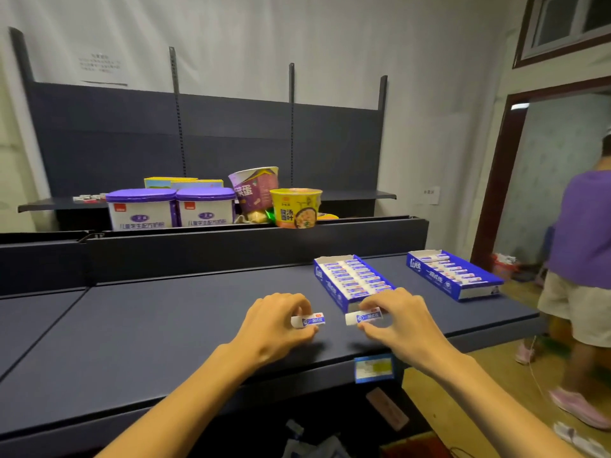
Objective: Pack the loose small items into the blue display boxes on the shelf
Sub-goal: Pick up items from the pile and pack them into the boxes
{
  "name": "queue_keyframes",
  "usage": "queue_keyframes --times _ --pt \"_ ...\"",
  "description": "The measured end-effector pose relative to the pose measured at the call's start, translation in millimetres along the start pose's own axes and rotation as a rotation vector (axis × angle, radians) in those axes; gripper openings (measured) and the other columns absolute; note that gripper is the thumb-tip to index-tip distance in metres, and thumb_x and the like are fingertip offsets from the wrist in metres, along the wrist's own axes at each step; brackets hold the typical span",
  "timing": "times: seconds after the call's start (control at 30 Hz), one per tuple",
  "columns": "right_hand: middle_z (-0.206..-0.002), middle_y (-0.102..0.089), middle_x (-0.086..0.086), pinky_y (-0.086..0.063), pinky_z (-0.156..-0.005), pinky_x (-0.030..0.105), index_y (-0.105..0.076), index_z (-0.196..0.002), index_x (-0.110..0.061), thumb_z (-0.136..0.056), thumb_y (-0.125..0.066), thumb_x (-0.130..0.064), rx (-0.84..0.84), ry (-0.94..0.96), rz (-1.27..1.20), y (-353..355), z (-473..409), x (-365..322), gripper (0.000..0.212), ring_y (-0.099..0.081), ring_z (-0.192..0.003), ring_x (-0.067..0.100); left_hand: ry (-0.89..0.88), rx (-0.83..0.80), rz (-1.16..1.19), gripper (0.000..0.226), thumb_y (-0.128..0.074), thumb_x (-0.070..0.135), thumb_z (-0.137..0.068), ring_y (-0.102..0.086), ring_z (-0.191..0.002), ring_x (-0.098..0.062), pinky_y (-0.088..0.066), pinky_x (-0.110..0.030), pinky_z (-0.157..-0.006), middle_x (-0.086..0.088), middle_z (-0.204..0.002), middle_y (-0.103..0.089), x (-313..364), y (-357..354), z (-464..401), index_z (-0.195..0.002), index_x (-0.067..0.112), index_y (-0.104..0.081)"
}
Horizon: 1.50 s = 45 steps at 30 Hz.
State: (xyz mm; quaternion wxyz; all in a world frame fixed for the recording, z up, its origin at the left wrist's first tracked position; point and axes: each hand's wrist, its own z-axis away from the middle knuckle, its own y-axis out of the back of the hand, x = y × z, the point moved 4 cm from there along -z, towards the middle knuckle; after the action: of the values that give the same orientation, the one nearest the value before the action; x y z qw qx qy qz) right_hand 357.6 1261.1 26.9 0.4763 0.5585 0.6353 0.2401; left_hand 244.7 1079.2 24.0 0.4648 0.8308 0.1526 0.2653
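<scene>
With my left hand (281, 320) pinching one small white-and-blue packet (308, 320) and my right hand (396, 320) another (363, 317), just before the nearly full near blue display box (334, 289), either could jam against its packed rows or slip.

A: Light's pretty flat and dim-ish, indoor overhead stuff I think. Soft shadows sit right under both hands on the shelf (198, 312), nothing harsh.

B: Yeah, and the lens is super wide. The uprights lean in and the doorframe (496, 180) bows at the edge.

A: Bright strip glowing at the top of that doorway, slightly blown out. The window (562, 21) looks dark.

B: Centre is sharp enough, box print is readable-ish. The person (582, 259) on the right is smeared, probably motion blur. The paper (99, 66) on the wall is too soft to read.
</scene>
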Motion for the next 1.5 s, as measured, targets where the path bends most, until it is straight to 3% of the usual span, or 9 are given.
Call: queue_keyframes --times 0.13,0.33,0.5,0.67,0.77,0.9,1.3,1.5 --pt "-0.124 -0.060 -0.010 -0.040 -0.095 0.027 -0.060 -0.124 -0.028 -0.086 -0.066 -0.041 -0.012 0.011 0.018 10.8 -3.9 36.7 0.041 -0.045 -0.114 0.004 0.010 -0.017 0.011 0.031 -0.065 0.044 -0.084 -0.057 -0.094 -0.009 -0.044 -0.021 -0.079 0.008 -0.109 -0.066 26.8 -16.9 -19.3 -0.108 0.025 -0.063" --pt "-0.115 -0.063 -0.010 -0.040 -0.093 0.032 -0.063 -0.117 -0.027 -0.086 -0.067 -0.039 0.026 0.014 0.011 20.2 -20.6 91.3 0.034 -0.049 -0.106 0.007 0.020 -0.021 0.022 0.036 -0.063 0.042 -0.087 -0.055 -0.109 -0.011 -0.050 -0.025 -0.084 0.004 -0.123 -0.062 46.7 -42.6 -56.7 -0.117 0.024 -0.061" --pt "-0.109 -0.065 -0.009 -0.044 -0.094 0.037 -0.067 -0.110 -0.029 -0.082 -0.071 -0.037 0.046 0.034 -0.003 24.2 -49.1 131.5 0.029 -0.052 -0.103 0.008 -0.020 0.033 -0.027 0.031 -0.063 0.043 -0.085 -0.059 -0.100 -0.012 -0.046 -0.024 -0.080 0.005 -0.115 -0.066 61.7 -63.5 -96.9 -0.110 0.025 -0.065" --pt "-0.107 -0.060 -0.005 -0.047 -0.089 0.033 -0.068 -0.107 -0.027 -0.082 -0.072 -0.037 0.064 0.075 0.014 31.6 -86.3 163.0 0.027 -0.052 -0.099 0.009 -0.055 0.082 -0.036 0.029 -0.064 0.046 -0.084 -0.057 -0.094 -0.009 -0.044 -0.024 -0.078 0.006 -0.108 -0.067 75.6 -78.6 -146.6 -0.106 0.027 -0.066" --pt "-0.106 -0.056 -0.005 -0.041 -0.081 0.022 -0.067 -0.109 -0.026 -0.081 -0.072 -0.040 0.071 0.082 0.045 36.8 -109.3 184.3 0.031 -0.048 -0.096 0.008 -0.063 0.074 -0.060 0.028 -0.062 0.045 -0.085 -0.057 -0.096 -0.011 -0.047 -0.031 -0.084 0.007 -0.106 -0.068 83.8 -90.1 -175.4 -0.106 0.028 -0.065" --pt "-0.099 -0.052 -0.008 -0.033 -0.077 0.024 -0.068 -0.106 -0.028 -0.081 -0.072 -0.040 0.098 0.112 0.039 37.4 -128.2 211.1 0.028 -0.044 -0.091 0.006 -0.048 0.069 -0.068 0.025 -0.061 0.046 -0.084 -0.056 -0.089 -0.009 -0.044 -0.030 -0.083 0.007 -0.100 -0.068 87.8 -109.3 -203.6 -0.103 0.030 -0.064" --pt "-0.110 -0.063 -0.011 -0.041 -0.092 0.034 -0.067 -0.104 -0.033 -0.083 -0.069 -0.040 0.042 0.092 0.059 54.2 -168.9 292.8 0.023 -0.046 -0.101 0.006 0.016 0.037 -0.077 0.028 -0.061 0.046 -0.087 -0.052 -0.102 -0.011 -0.043 -0.032 -0.090 0.007 -0.109 -0.063 114.1 -147.3 -260.8 -0.110 0.029 -0.061" --pt "-0.105 -0.064 -0.012 -0.041 -0.090 0.031 -0.066 -0.105 -0.032 -0.083 -0.069 -0.041 0.034 0.101 0.052 60.9 -182.1 330.8 0.023 -0.046 -0.096 0.005 0.043 0.029 -0.092 0.030 -0.061 0.045 -0.087 -0.051 -0.105 -0.010 -0.047 -0.033 -0.090 0.007 -0.113 -0.059 140.9 -166.7 -292.4 -0.113 0.031 -0.061"
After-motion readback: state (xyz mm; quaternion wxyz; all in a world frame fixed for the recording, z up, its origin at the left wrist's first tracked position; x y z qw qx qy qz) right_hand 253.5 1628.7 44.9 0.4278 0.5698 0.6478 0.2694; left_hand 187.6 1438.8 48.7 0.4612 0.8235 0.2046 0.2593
